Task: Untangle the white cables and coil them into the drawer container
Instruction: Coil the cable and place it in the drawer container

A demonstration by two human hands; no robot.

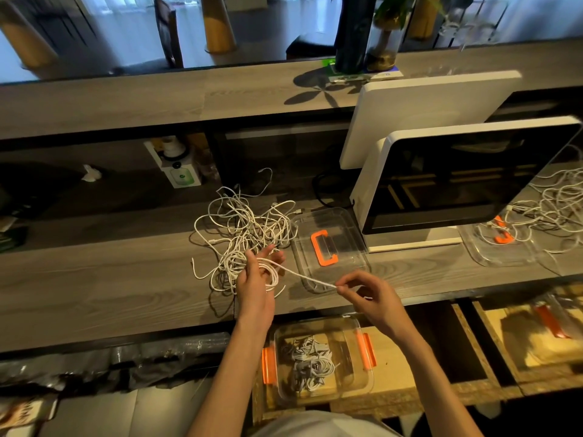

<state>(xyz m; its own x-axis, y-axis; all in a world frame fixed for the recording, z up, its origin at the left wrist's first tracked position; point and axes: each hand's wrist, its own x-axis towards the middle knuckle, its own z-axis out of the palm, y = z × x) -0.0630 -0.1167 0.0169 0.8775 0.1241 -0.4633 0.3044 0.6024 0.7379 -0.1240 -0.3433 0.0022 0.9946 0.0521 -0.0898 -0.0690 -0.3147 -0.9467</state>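
Two bare hands work over the grey wooden counter [94, 294], with the clear lid [328, 247] and its orange handle lying flat there as the marker for everything else. Left of the lid sprawls the tangle of white cables [243, 228], loose loops heaped on the counter and reaching almost to the lid's left edge. At the tangle's near side, just left of the lid's near corner, the left hand [255, 285] stands with fingers spread and fairly straight, and a small coil [268, 272] of white cable is wrapped round them. From that coil one cable strand [310, 279] runs taut across the lid's near corner to the right hand [366, 294], whose thumb and forefinger pinch it just in front of the lid. Below the lid, under the counter's edge, the clear container [321, 354] with orange clips sits in the open wooden drawer [410, 383] and holds several coiled white cables. Right of the lid stands a white-framed monitor [457, 181].
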